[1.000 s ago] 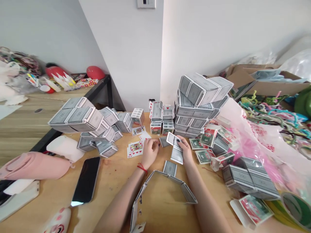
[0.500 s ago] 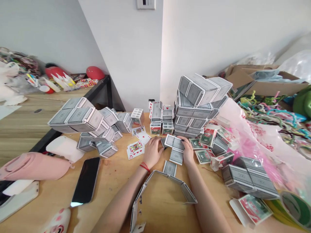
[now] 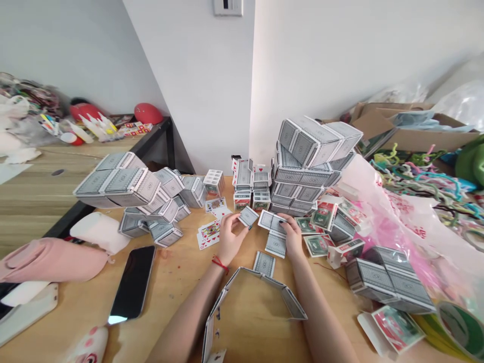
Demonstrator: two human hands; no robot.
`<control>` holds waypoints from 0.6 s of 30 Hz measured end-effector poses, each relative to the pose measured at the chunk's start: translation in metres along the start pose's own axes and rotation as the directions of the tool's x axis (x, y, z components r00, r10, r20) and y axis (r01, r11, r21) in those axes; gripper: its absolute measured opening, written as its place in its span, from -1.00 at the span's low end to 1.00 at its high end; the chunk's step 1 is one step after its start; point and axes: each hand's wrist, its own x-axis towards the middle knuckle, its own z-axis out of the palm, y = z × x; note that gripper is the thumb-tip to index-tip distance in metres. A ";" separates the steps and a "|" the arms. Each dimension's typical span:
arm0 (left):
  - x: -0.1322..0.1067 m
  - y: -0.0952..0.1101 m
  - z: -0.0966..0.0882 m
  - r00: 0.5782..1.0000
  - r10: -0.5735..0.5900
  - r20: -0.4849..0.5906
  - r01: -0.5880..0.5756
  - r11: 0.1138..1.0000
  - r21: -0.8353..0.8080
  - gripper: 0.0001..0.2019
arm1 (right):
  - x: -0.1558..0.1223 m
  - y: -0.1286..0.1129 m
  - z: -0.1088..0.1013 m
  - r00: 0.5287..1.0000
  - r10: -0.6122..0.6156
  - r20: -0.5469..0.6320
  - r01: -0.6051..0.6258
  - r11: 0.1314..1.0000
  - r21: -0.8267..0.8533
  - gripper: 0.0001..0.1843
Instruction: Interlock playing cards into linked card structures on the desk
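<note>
The left hand [image 3: 231, 238] pinches a single card [image 3: 248, 217] between thumb and fingers, patterned back up and turned askew; which of its sides is longer is hard to judge. Its right corner sits just beside the left end of the joined cards [image 3: 275, 244], and whether the two touch cannot be told. That joined piece has its upper part running side to side, dipping slightly rightward, with its lower part pointing toward the person. The right hand [image 3: 293, 237] grips its right edge, so each piece lies inward of the hand holding it, the left being nearer the single card.
</note>
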 end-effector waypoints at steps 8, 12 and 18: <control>0.001 0.001 0.001 0.996 -0.074 -0.047 0.070 0.994 -0.087 -0.64 | 0.001 0.002 -0.004 0.988 -0.011 0.156 0.017 0.999 -0.038 -0.74; 0.001 0.002 0.001 0.995 -0.087 -0.045 0.082 0.993 -0.089 -0.64 | 0.001 0.002 -0.004 0.981 -0.006 0.193 0.017 0.999 -0.052 -0.74; 0.000 0.001 0.001 0.997 -0.073 0.010 0.074 0.985 -0.155 -0.64 | 0.001 0.003 -0.004 0.980 -0.002 0.201 0.013 0.999 -0.051 -0.74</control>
